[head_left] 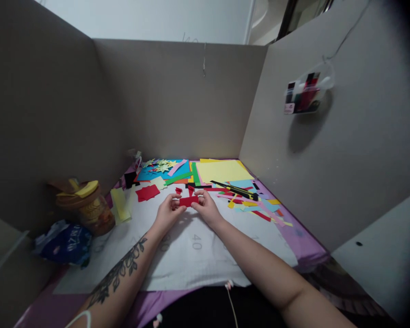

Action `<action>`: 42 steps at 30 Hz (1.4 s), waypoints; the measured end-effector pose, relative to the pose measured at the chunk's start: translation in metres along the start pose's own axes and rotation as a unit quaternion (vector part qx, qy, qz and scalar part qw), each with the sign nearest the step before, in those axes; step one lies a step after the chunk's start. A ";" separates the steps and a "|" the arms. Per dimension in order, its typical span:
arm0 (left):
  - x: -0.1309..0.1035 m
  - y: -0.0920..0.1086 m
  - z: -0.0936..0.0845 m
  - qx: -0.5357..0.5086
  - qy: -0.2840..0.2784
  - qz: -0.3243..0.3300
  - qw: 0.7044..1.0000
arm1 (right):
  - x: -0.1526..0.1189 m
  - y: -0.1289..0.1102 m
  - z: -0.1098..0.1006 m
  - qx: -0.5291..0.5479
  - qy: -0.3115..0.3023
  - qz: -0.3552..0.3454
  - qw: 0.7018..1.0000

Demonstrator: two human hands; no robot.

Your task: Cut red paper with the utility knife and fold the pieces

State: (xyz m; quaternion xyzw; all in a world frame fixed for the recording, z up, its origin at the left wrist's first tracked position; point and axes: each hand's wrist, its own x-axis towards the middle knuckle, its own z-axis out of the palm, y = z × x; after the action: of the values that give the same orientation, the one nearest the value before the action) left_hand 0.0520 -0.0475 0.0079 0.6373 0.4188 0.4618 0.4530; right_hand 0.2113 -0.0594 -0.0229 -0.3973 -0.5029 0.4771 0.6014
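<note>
A small red paper piece [188,201] is held up over the white sheet on the table, stretched between both hands. My left hand [170,209] pinches its left end between thumb and fingers. At its right end, my right hand [207,207] grips it the same way. Just beyond the fingers lie small folded red paper pieces [191,190]. Left of them rests a little stack of red paper [147,193]. Whether the held piece is folded is too small to tell.
Black-and-yellow cutters [237,190] lie among coloured paper strips [259,207] at the right. Large yellow sheets [223,171] and paper stars [164,165] on blue paper are at the back. A jar [94,212] and a blue packet [66,242] stand left. Grey partitions [184,100] enclose the table.
</note>
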 end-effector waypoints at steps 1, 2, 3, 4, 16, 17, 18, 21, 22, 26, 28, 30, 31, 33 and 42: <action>0.001 -0.001 0.000 -0.006 0.009 0.003 1.000 | 0.000 0.000 0.000 -0.010 -0.003 0.000 1.000; 0.001 -0.002 -0.001 -0.009 0.018 0.004 1.000 | -0.001 0.000 0.000 -0.023 -0.005 -0.002 1.000; 0.002 -0.002 -0.002 -0.011 0.023 0.003 1.000 | -0.001 0.000 0.000 -0.043 -0.004 -0.006 0.999; 0.002 -0.002 -0.002 -0.011 0.024 0.002 1.000 | -0.002 0.000 0.000 -0.070 0.000 -0.014 0.997; 0.002 -0.005 -0.003 0.043 -0.012 0.005 0.999 | -0.007 -0.007 0.002 -0.193 0.013 -0.103 0.976; 0.002 -0.005 -0.003 0.043 -0.018 -0.001 0.999 | -0.007 -0.007 0.002 -0.193 0.012 -0.099 0.976; 0.001 -0.005 -0.003 0.044 -0.022 -0.008 0.999 | -0.007 -0.006 0.002 -0.194 0.014 -0.094 0.976; -0.001 -0.004 -0.004 0.053 -0.020 -0.024 0.998 | -0.006 -0.005 0.001 -0.192 0.012 -0.081 0.978; -0.001 -0.004 -0.004 0.054 -0.016 -0.024 0.998 | -0.006 -0.005 0.001 -0.190 0.007 -0.080 0.978; -0.002 -0.005 -0.004 0.046 -0.013 -0.013 0.999 | -0.006 -0.004 0.002 -0.184 -0.014 -0.074 0.980; -0.003 -0.005 -0.004 0.044 -0.022 -0.012 0.999 | -0.007 -0.005 0.003 -0.190 -0.026 -0.068 0.979; -0.003 -0.005 -0.004 0.047 -0.036 -0.013 0.998 | -0.007 -0.005 0.004 -0.208 -0.041 -0.070 0.975; -0.003 -0.005 -0.004 0.052 -0.043 -0.011 0.998 | -0.008 -0.005 0.005 -0.218 -0.049 -0.072 0.972; -0.003 -0.006 -0.005 0.065 -0.053 -0.003 0.996 | -0.008 -0.005 0.005 -0.226 -0.059 -0.070 0.970; -0.004 -0.006 -0.005 0.103 -0.085 0.029 0.991 | -0.010 -0.006 0.005 -0.159 -0.075 -0.031 0.984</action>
State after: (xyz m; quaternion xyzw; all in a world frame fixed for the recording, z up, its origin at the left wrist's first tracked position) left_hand 0.0460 -0.0486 0.0019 0.7292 0.4056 0.3733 0.4054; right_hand 0.2069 -0.0709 -0.0188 -0.4355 -0.6276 0.4008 0.5057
